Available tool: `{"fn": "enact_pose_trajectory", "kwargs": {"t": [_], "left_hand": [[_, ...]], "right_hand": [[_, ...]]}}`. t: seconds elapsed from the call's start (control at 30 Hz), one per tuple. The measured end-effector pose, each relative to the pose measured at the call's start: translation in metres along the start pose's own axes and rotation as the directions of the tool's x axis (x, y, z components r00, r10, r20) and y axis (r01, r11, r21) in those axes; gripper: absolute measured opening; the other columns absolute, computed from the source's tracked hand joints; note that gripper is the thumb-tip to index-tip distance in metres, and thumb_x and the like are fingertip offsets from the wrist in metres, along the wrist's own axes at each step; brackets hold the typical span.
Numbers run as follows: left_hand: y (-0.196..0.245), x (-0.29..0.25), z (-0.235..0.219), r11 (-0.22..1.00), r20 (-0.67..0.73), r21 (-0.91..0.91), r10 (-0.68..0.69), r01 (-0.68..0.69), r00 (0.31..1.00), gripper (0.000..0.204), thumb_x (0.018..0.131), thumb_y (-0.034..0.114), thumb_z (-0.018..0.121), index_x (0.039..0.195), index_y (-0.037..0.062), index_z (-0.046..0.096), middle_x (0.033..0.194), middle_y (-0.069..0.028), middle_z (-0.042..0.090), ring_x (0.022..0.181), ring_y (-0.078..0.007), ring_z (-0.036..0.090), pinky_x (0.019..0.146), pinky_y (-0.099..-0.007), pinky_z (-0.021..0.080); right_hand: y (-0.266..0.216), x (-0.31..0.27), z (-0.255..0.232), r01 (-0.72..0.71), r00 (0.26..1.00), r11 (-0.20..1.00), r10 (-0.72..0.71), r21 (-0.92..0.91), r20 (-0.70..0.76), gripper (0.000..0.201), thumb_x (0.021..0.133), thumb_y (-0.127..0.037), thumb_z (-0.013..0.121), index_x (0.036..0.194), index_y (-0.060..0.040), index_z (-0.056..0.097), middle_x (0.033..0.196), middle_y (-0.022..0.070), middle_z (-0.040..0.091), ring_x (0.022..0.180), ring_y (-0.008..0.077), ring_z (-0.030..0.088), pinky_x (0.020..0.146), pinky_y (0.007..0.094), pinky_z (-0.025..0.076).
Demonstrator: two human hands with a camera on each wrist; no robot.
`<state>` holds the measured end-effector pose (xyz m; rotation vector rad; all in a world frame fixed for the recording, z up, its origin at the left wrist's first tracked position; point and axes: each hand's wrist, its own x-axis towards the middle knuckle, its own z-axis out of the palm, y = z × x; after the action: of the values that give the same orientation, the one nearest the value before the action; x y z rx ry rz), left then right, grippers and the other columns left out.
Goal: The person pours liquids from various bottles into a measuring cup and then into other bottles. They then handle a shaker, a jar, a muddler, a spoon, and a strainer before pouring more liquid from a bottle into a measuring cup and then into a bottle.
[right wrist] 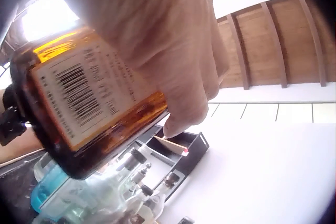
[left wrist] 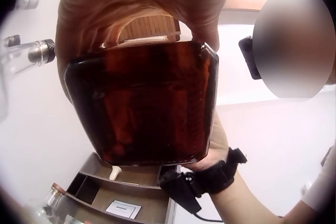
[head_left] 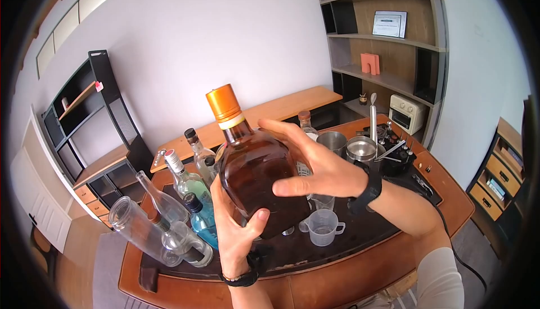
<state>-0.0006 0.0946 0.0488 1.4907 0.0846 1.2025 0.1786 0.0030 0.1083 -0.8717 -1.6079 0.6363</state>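
A brown glass bottle (head_left: pixel 261 177) with an orange cap (head_left: pixel 223 104) is held up over the table, tilted with its cap toward the upper left. The left hand (head_left: pixel 235 230) grips its lower left side, thumb across the near face. On the other side the right hand (head_left: pixel 320 168) holds it, thumb on the near face and fingers over the shoulder. The bottle's base (left wrist: pixel 144 111) fills the middle of the left wrist view, below the left hand (left wrist: pixel 142 3). In the right wrist view a barcode label (right wrist: pixel 79 95) shows beside the right hand (right wrist: pixel 157 45).
Several bottles, among them a blue one (head_left: pixel 203 222) and a clear one (head_left: pixel 185 244), stand left of the hands. A clear measuring cup (head_left: pixel 323 229) sits in front on the dark mat. Metal cups (head_left: pixel 332 141) and bar tools stand at the right back. A cable (head_left: pixel 464 264) hangs at right.
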Motion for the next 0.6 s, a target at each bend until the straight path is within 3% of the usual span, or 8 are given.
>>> {"fn": "enact_pose_trajectory", "kwargs": {"t": [0.03, 0.13, 0.37, 0.6], "left_hand": [[0.001, 0.000, -0.001, 1.000, 0.007, 0.000, 0.002, -0.002, 1.000, 0.103, 0.071, 0.033, 0.089, 0.149, 0.0037, 0.029, 0.139, -0.0154, 0.049, 0.127, -0.0277, 0.051, 0.106, -0.0420, 0.044], [0.004, -0.001, 0.001, 1.000, 0.015, -0.007, 0.000, 0.000, 1.000, 0.103, 0.070, 0.037, 0.089, 0.147, 0.0010, 0.031, 0.139, -0.0153, 0.048, 0.128, -0.0273, 0.050, 0.107, -0.0419, 0.042], [-0.005, -0.004, 0.009, 0.999, 0.104, 0.032, -0.036, 0.032, 0.994, 0.106, 0.069, 0.032, 0.090, 0.149, 0.0034, 0.027, 0.139, -0.0161, 0.049, 0.126, -0.0279, 0.053, 0.106, -0.0417, 0.044], [-0.017, -0.006, 0.020, 0.981, 0.266, 0.168, -0.138, 0.095, 0.954, 0.112, 0.070, 0.020, 0.091, 0.152, 0.0045, 0.016, 0.137, -0.0192, 0.051, 0.125, -0.0289, 0.055, 0.105, -0.0419, 0.046]], "right_hand": [[0.001, -0.006, 0.002, -0.003, 1.000, 1.000, 0.003, -0.019, -0.010, 0.103, 0.084, -0.026, 0.081, 0.157, -0.0022, 0.013, 0.157, 0.0161, 0.027, 0.147, 0.0260, 0.027, 0.120, 0.0408, 0.024], [0.016, -0.020, 0.006, 0.004, 1.000, 1.000, -0.004, 0.016, -0.014, 0.105, 0.085, -0.031, 0.081, 0.157, -0.0038, 0.009, 0.152, 0.0194, 0.032, 0.143, 0.0289, 0.035, 0.116, 0.0427, 0.033], [0.031, -0.045, 0.014, -0.087, 0.989, 0.983, 0.105, 0.159, -0.104, 0.110, 0.079, -0.026, 0.086, 0.156, -0.0020, 0.010, 0.153, 0.0176, 0.031, 0.146, 0.0271, 0.029, 0.118, 0.0403, 0.027], [0.031, -0.074, 0.010, -0.104, 0.952, 0.971, 0.160, 0.216, -0.261, 0.106, 0.074, -0.022, 0.088, 0.152, -0.0001, 0.020, 0.147, 0.0144, 0.038, 0.140, 0.0241, 0.036, 0.117, 0.0393, 0.029]]}}
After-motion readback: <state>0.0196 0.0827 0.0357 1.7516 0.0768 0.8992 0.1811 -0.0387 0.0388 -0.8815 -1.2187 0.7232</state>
